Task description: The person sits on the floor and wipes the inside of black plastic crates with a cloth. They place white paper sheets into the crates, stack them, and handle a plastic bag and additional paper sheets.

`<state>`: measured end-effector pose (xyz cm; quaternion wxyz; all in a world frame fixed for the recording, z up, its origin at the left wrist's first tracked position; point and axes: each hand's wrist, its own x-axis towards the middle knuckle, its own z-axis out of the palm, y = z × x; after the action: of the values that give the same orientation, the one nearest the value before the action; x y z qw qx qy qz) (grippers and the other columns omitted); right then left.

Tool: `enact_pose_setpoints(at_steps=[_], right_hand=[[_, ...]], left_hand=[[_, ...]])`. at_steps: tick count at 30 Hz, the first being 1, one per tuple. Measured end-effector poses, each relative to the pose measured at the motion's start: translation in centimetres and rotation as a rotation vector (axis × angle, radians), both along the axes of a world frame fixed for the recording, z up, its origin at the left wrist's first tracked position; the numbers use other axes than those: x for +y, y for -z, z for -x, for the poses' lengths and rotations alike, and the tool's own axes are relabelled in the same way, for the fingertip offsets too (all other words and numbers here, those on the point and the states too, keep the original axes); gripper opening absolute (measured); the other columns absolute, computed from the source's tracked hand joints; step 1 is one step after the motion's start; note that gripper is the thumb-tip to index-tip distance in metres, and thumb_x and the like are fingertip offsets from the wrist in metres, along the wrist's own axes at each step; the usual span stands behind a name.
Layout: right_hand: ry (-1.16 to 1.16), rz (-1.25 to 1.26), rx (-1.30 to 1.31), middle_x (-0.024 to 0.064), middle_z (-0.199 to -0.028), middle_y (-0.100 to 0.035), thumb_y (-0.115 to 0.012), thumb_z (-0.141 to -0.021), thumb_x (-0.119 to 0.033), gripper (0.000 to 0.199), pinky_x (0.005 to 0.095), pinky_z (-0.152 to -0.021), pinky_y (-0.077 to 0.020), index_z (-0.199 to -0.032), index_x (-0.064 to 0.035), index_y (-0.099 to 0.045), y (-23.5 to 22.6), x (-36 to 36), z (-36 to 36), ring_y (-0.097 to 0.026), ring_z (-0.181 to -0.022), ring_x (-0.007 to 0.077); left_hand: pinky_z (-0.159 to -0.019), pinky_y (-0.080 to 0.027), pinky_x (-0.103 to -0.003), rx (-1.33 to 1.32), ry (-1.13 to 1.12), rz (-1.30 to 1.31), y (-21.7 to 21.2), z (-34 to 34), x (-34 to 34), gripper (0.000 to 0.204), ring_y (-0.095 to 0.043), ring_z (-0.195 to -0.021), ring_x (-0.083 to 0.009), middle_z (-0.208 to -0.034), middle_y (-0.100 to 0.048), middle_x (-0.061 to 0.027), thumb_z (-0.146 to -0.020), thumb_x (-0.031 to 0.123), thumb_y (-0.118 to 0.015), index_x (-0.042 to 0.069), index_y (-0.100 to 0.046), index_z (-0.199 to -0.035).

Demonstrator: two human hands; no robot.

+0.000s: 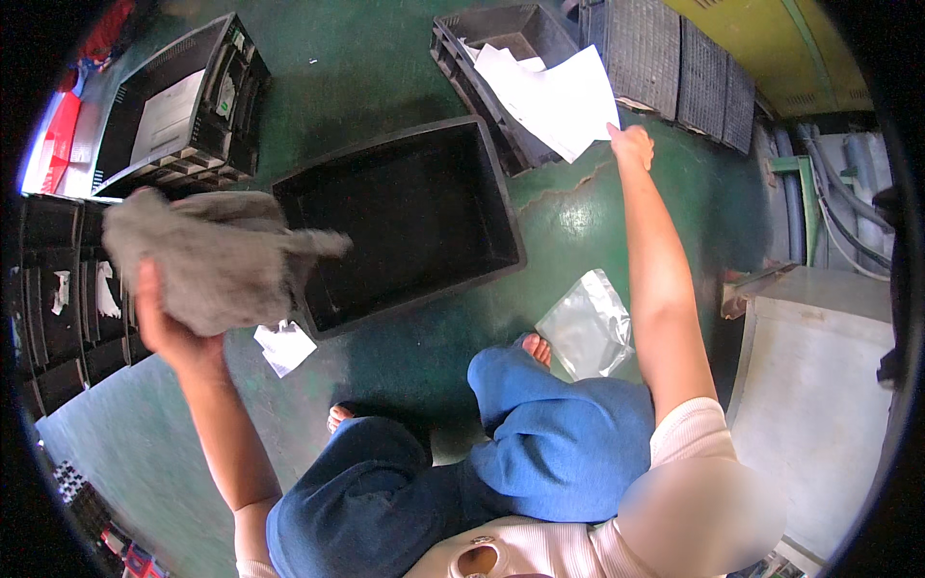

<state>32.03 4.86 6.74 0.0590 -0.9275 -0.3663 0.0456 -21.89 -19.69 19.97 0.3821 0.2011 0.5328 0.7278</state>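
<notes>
At the left, my left hand [173,323] is closed on a bunched grey cloth [207,255], which is smeared by motion. One end of the cloth hangs over the left rim of a black plastic bin [405,303] on the floor, and no contents show inside that bin. Stretched out to the upper right, my right hand [633,144] pinches the edge of several white paper sheets [554,96]. Those sheets lie across the opening of a black crate [472,91], partly hiding what is in it.
A clear plastic bag [590,328] lies on the green floor [568,207] by my foot. Crumpled white paper [284,347] is left of my knees. Black crates [183,111] stand at the left, ribbed dark panels [665,67] at the upper right, a pale metal box [819,385] at the right.
</notes>
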Motion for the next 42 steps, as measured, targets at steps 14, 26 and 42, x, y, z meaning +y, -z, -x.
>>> enact_pose_setpoints(at_steps=[14, 26, 42], right_hand=[[-1.626, -0.464, -0.167, 0.011, -0.106, -0.058, -0.06, -0.077, -0.015, 0.021, 0.0383, -0.078, -0.0469, -0.096, -0.0059, -0.054, -11.7, -10.9, 19.4, -0.057, -0.099, 0.0272], [-1.515, 0.144, 0.6, 0.0183, -0.081, -0.059, -0.054, -0.083, -0.018, 0.018, 0.0444, -0.064, -0.0495, -0.09, -0.0019, -0.048, -2.5, -21.8, 28.4, -0.062, -0.076, 0.0338], [-1.498, 0.592, -0.091, 0.0136, -0.149, -0.01, -0.067, -0.07, -0.054, 0.087, 0.069, -0.093, -0.0298, -0.141, -0.03, -0.023, 5.3, -15.8, 26.9, -0.012, -0.135, 0.0418]], left_hand=[[-0.096, -0.041, -0.046, -0.078, -0.035, -0.301, -4.0, 5.6, -2.3, 0.045, -0.051, -0.112, -0.0281, -0.123, -0.052, -0.0158, -0.088, 0.022, -0.054, -0.002, -0.045, -0.126], [-0.099, -0.038, -0.046, -0.056, -0.112, -0.246, -4.4, 4.4, -3.0, 0.043, -0.05, -0.115, -0.0286, -0.124, -0.052, -0.0159, -0.089, 0.02, -0.052, -0.003, -0.045, -0.125], [-0.097, -0.041, -0.045, -0.018, -0.173, -0.255, -4.0, 6.8, -3.9, 0.04, -0.051, -0.113, -0.0278, -0.122, -0.053, -0.0165, -0.09, 0.019, -0.051, -0.005, -0.047, -0.122]])
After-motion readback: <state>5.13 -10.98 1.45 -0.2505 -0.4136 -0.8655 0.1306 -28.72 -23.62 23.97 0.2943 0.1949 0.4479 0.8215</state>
